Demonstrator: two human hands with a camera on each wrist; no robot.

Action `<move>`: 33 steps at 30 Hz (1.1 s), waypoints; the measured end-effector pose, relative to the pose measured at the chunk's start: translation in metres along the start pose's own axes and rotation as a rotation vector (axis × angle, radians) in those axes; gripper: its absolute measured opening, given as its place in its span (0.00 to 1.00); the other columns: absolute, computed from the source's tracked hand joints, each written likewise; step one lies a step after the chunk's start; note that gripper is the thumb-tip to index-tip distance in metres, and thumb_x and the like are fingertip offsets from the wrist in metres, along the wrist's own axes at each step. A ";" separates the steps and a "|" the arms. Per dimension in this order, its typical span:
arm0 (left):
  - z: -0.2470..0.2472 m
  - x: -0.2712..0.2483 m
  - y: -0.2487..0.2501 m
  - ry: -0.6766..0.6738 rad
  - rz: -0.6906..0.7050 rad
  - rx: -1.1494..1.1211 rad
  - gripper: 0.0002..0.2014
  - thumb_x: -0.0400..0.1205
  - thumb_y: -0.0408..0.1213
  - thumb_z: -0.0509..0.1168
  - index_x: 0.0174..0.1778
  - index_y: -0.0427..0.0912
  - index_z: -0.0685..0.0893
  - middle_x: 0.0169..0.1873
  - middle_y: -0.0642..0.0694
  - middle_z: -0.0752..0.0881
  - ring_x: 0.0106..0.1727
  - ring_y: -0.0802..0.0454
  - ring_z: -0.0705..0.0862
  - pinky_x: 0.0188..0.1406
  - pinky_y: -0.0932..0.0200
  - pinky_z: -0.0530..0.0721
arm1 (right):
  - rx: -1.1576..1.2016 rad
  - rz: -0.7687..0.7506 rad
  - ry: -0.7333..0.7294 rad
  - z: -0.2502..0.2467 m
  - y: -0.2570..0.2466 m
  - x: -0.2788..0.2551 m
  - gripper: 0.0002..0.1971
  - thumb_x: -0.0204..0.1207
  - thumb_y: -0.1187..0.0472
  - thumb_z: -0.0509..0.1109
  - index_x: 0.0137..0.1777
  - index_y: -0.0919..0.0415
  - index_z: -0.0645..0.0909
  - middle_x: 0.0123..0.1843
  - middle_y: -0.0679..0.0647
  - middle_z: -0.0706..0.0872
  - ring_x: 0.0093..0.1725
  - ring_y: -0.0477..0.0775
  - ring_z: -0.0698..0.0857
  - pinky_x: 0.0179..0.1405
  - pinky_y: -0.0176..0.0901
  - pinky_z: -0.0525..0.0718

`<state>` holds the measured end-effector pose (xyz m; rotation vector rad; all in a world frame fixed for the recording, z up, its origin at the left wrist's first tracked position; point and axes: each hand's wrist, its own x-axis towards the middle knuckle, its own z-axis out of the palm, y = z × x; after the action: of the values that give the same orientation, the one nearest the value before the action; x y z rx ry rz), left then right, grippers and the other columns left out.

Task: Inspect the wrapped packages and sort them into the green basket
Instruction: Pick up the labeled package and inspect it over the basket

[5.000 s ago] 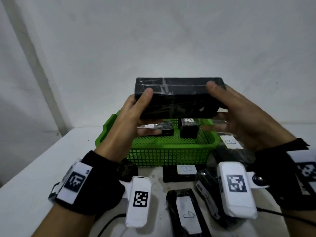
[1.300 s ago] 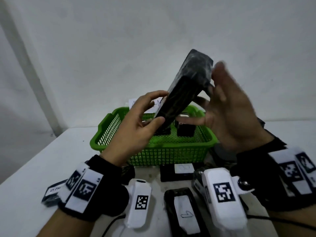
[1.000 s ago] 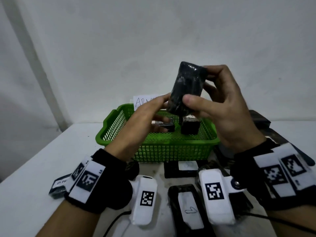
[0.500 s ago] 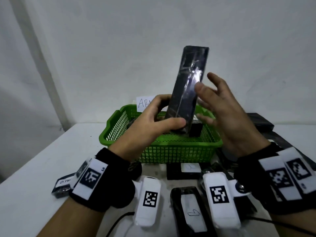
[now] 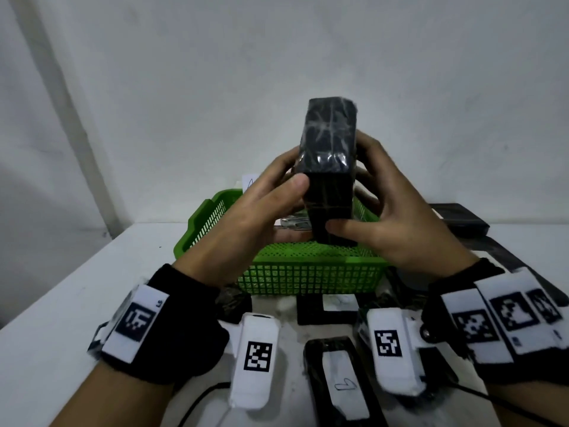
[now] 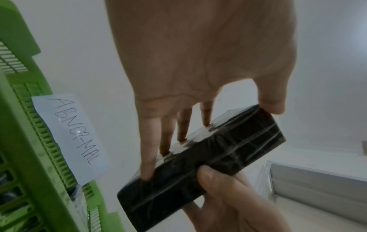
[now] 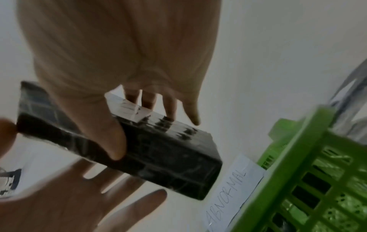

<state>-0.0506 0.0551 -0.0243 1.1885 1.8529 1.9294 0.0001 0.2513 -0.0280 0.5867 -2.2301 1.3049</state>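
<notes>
The black wrapped package (image 5: 331, 167) has turned end-on, gripped between left hand (image 5: 261, 217) and right hand (image 5: 397, 217) above the green basket (image 5: 308, 272), indicating inspection continues.

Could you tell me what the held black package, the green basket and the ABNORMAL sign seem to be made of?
Black package: a rigid block in glossy clear film or tape, judging by wrinkles and white glare; the contents are hidden. Green basket: moulded plastic, matte, with a regular lattice wall. ABNORMAL sign: white paper with handwritten letters, probably under shiny tape.
</notes>
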 end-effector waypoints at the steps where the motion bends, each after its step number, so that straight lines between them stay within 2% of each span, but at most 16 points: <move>1: 0.000 0.000 0.001 -0.019 0.003 -0.025 0.33 0.80 0.56 0.61 0.83 0.55 0.66 0.75 0.52 0.79 0.75 0.48 0.80 0.66 0.35 0.83 | -0.015 -0.011 -0.001 0.000 -0.001 0.000 0.48 0.72 0.71 0.80 0.85 0.43 0.60 0.75 0.28 0.75 0.77 0.26 0.71 0.71 0.23 0.72; 3: 0.002 0.001 0.002 -0.041 0.013 -0.078 0.35 0.80 0.56 0.63 0.84 0.53 0.64 0.77 0.47 0.78 0.76 0.44 0.79 0.67 0.29 0.81 | -0.083 -0.029 0.005 0.000 0.000 0.001 0.49 0.72 0.72 0.80 0.85 0.39 0.59 0.78 0.26 0.71 0.77 0.20 0.65 0.69 0.16 0.68; 4: 0.003 0.001 0.002 -0.032 0.017 -0.093 0.34 0.82 0.55 0.62 0.84 0.52 0.64 0.76 0.45 0.79 0.75 0.43 0.80 0.66 0.27 0.81 | -0.133 -0.024 0.001 -0.001 0.002 0.001 0.51 0.73 0.71 0.80 0.86 0.38 0.57 0.83 0.32 0.67 0.81 0.25 0.61 0.76 0.23 0.66; 5: 0.003 0.002 0.003 -0.011 0.022 -0.101 0.31 0.83 0.52 0.61 0.84 0.53 0.64 0.74 0.45 0.81 0.72 0.41 0.82 0.65 0.27 0.81 | -0.187 -0.010 -0.008 -0.002 0.005 0.001 0.52 0.73 0.69 0.80 0.88 0.36 0.55 0.88 0.38 0.62 0.86 0.33 0.57 0.84 0.36 0.63; 7: 0.003 0.002 0.003 0.030 0.035 -0.108 0.29 0.84 0.46 0.58 0.84 0.56 0.63 0.70 0.48 0.84 0.68 0.41 0.85 0.61 0.30 0.85 | -0.257 0.008 -0.042 -0.001 0.006 0.000 0.53 0.74 0.66 0.80 0.88 0.32 0.51 0.91 0.42 0.53 0.90 0.44 0.49 0.89 0.60 0.57; 9: 0.002 0.001 0.002 0.057 0.055 -0.120 0.28 0.83 0.43 0.59 0.82 0.58 0.66 0.67 0.51 0.85 0.66 0.42 0.87 0.54 0.36 0.89 | -0.259 -0.046 -0.076 0.002 0.007 0.001 0.52 0.74 0.63 0.77 0.89 0.36 0.50 0.91 0.45 0.55 0.91 0.47 0.50 0.88 0.66 0.55; 12: 0.002 0.002 0.000 0.093 0.086 -0.131 0.24 0.82 0.37 0.65 0.75 0.53 0.74 0.64 0.47 0.85 0.64 0.42 0.88 0.44 0.44 0.91 | -0.241 -0.020 -0.070 0.005 0.007 0.002 0.54 0.70 0.54 0.78 0.89 0.37 0.47 0.91 0.45 0.55 0.91 0.48 0.50 0.87 0.68 0.55; 15: 0.004 0.002 0.001 0.113 0.105 -0.089 0.26 0.80 0.34 0.69 0.75 0.49 0.74 0.62 0.49 0.85 0.60 0.43 0.89 0.38 0.52 0.91 | -0.265 0.015 -0.032 0.004 0.009 0.000 0.56 0.66 0.42 0.78 0.88 0.33 0.45 0.92 0.43 0.52 0.91 0.49 0.49 0.86 0.70 0.56; 18: 0.004 0.001 0.000 0.097 0.105 -0.073 0.27 0.77 0.33 0.69 0.74 0.50 0.75 0.59 0.51 0.87 0.55 0.43 0.91 0.35 0.52 0.91 | -0.293 0.022 -0.015 0.001 0.007 -0.001 0.55 0.68 0.49 0.81 0.89 0.35 0.48 0.90 0.41 0.55 0.90 0.50 0.51 0.86 0.69 0.59; 21: -0.005 0.001 -0.001 0.066 0.060 -0.082 0.25 0.80 0.36 0.72 0.73 0.54 0.75 0.58 0.50 0.89 0.52 0.43 0.92 0.31 0.57 0.90 | -0.384 0.034 -0.045 -0.009 -0.007 -0.001 0.54 0.66 0.56 0.87 0.87 0.39 0.58 0.81 0.40 0.70 0.81 0.50 0.69 0.80 0.57 0.71; 23: -0.008 0.002 -0.002 0.042 0.031 -0.140 0.27 0.79 0.43 0.73 0.74 0.55 0.74 0.58 0.47 0.89 0.49 0.45 0.92 0.29 0.59 0.90 | -0.437 0.040 -0.076 -0.021 -0.024 -0.002 0.48 0.61 0.53 0.88 0.82 0.42 0.69 0.70 0.36 0.79 0.69 0.41 0.79 0.70 0.42 0.80; 25: -0.003 0.003 -0.005 -0.016 0.020 -0.212 0.35 0.75 0.52 0.75 0.77 0.52 0.71 0.63 0.44 0.87 0.51 0.46 0.91 0.30 0.59 0.91 | -0.476 0.049 -0.085 -0.034 -0.039 -0.008 0.44 0.59 0.50 0.88 0.77 0.43 0.75 0.63 0.33 0.82 0.61 0.32 0.82 0.59 0.24 0.78; 26: 0.003 0.004 -0.005 -0.049 0.024 -0.242 0.38 0.74 0.55 0.75 0.79 0.50 0.70 0.64 0.44 0.87 0.52 0.47 0.91 0.32 0.58 0.91 | -0.496 0.055 -0.084 -0.041 -0.045 -0.012 0.42 0.59 0.48 0.88 0.75 0.42 0.77 0.62 0.34 0.83 0.60 0.31 0.82 0.57 0.23 0.77; 28: 0.021 0.009 -0.004 -0.078 0.019 -0.264 0.37 0.77 0.57 0.72 0.79 0.46 0.69 0.59 0.46 0.89 0.50 0.50 0.91 0.33 0.58 0.92 | -0.553 0.074 -0.086 -0.057 -0.053 -0.020 0.40 0.59 0.43 0.86 0.74 0.40 0.77 0.64 0.36 0.84 0.61 0.34 0.82 0.60 0.29 0.79; 30: 0.040 0.017 -0.002 -0.041 -0.015 -0.232 0.27 0.83 0.52 0.65 0.75 0.45 0.70 0.48 0.52 0.92 0.41 0.55 0.92 0.31 0.58 0.91 | -0.630 0.114 -0.112 -0.075 -0.057 -0.030 0.40 0.59 0.37 0.82 0.74 0.39 0.77 0.65 0.38 0.84 0.62 0.38 0.83 0.62 0.38 0.81; 33: 0.068 0.028 -0.003 0.027 -0.084 -0.031 0.25 0.80 0.52 0.68 0.72 0.49 0.73 0.55 0.50 0.91 0.47 0.49 0.92 0.33 0.56 0.91 | -0.767 0.223 -0.161 -0.108 -0.050 -0.050 0.41 0.61 0.32 0.78 0.77 0.40 0.76 0.66 0.41 0.84 0.63 0.44 0.83 0.62 0.50 0.82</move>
<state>-0.0247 0.1243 -0.0237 1.0625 1.8483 1.9311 0.0898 0.3301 0.0214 0.1558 -2.7295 0.4040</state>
